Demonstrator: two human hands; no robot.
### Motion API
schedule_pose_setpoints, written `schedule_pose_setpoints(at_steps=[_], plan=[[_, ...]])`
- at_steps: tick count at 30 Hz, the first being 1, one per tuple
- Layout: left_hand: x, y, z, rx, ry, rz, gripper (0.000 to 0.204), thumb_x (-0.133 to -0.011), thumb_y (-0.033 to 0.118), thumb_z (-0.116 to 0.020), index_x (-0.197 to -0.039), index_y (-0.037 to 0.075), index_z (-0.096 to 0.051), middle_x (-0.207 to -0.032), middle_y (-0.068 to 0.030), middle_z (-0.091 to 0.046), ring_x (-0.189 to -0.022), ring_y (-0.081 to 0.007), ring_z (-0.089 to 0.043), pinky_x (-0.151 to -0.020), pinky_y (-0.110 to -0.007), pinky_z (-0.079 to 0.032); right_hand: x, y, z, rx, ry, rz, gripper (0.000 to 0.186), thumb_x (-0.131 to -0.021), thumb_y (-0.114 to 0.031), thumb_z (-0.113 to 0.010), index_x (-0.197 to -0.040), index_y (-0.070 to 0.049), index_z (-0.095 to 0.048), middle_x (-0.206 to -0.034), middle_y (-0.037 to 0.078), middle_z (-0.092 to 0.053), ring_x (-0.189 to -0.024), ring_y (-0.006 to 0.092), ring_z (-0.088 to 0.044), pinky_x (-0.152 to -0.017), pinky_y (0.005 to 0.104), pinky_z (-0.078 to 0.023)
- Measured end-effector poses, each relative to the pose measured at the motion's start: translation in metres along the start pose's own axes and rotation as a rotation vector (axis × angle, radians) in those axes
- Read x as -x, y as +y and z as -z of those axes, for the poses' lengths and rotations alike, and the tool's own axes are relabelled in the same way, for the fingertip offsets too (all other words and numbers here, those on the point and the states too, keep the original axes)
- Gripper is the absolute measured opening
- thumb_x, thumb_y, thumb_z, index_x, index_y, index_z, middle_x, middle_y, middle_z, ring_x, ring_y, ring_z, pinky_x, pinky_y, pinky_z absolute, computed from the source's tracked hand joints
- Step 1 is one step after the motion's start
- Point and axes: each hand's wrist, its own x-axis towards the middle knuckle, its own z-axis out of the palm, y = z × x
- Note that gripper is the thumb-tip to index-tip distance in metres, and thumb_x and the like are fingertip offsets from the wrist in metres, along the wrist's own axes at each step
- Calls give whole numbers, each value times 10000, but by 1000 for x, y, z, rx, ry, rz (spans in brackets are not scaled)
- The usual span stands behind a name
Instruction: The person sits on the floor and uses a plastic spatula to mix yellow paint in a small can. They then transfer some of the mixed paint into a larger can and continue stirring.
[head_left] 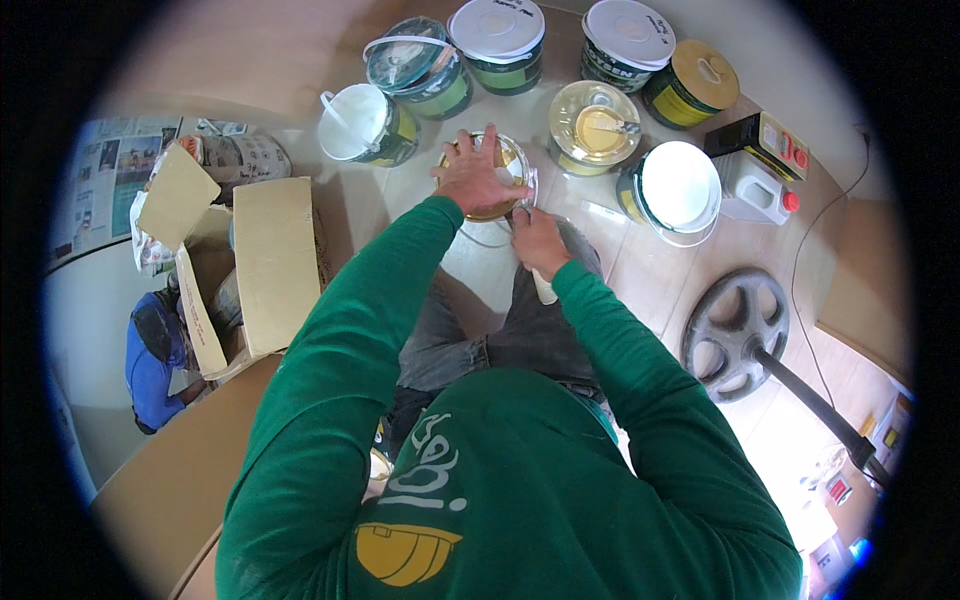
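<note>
A round paint can with a gold-coloured lid [519, 160] stands in front of me, close to my knees. My left hand [478, 178] lies on top of it with the fingers spread, pressing flat. At the can's near right rim, my right hand [538, 243] is closed round a tool with a pale handle [545, 289], whose end sticks out below the fist. The tool's tip meets the rim area, but its exact shape is hidden. A thin wire handle [482, 240] hangs at the can's near side.
Several paint buckets surround the can, including an open white one [352, 122] and a tub with a yellowish top [604, 128]. A white jug [757, 190] stands right, near a round grey stand base [735, 333]. Left are an open cardboard box [272, 265] and a person in blue [150, 365].
</note>
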Motion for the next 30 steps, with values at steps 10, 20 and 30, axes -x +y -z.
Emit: schedule_pose_setpoints(at_steps=[10, 20, 30], plan=[[-12, -8, -6, 63, 88, 66, 1427, -702, 814, -859, -1776, 133, -211, -1700, -321, -304, -1548, -617, -327, -1085, -862, -379, -21, -4, 52, -286, -321, -13, 429, -1164, -447, -565, -1207, -30, -652, -771, 144, -592, -609, 234, -640, -529, 414, -511], [-13, -3, -8, 113, 102, 198, 1420, -723, 828, -837, -1782, 136, -192, -1707, -314, -299, -1553, -631, -308, -1122, -841, -380, -6, -51, 24, 459, 142, 14, 531, -1134, -452, -531, -1214, 47, -695, -1234, 336, -749, -1184, 537, -704, -1018, 622, -537], [-20, 2, -1, 148, 121, 233, 1415, -729, 832, -812, -1781, 115, -194, -1715, -347, -272, -1544, -656, -308, -1093, -836, -415, -53, 5, 54, -35, -59, 316, 499, -1133, -471, -609, -1075, 23, -648, -861, 227, -672, -799, 350, -749, -753, 444, -570]])
